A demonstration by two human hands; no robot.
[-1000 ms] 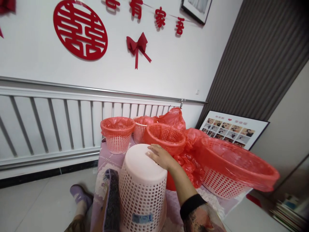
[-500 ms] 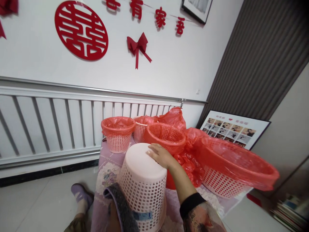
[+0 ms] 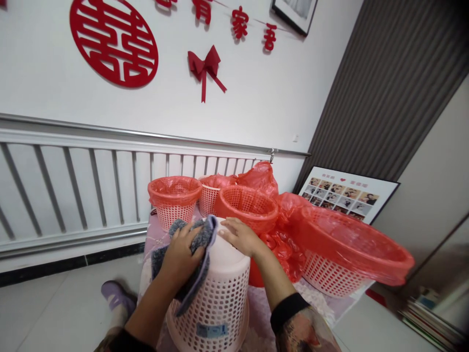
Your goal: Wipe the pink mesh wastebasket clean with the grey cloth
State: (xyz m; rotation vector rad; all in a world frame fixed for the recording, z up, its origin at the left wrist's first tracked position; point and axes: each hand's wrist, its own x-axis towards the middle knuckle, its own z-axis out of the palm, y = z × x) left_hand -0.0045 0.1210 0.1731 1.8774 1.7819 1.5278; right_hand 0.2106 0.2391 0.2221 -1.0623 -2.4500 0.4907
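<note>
A pale pink perforated plastic basket stands upside down on the table in front of me, with a blue label on its side. My left hand presses a grey cloth with a purple edge against the left of the basket's base, fingers curved over the cloth. On the right of the base rests my right hand, palm down, fingers stretched and slightly apart. Just behind the basket is a round basket lined with a red plastic bag.
A small red-lined basket stands back left, and a large red-lined basket at right. Red plastic bags lie between them. A patterned purple cloth covers the table. Behind is a white radiator; a photo board leans at right.
My left hand has risen with the grey cloth from the basket's lower left side onto its upturned base. My right hand stays on the base. The view has shifted slightly.
</note>
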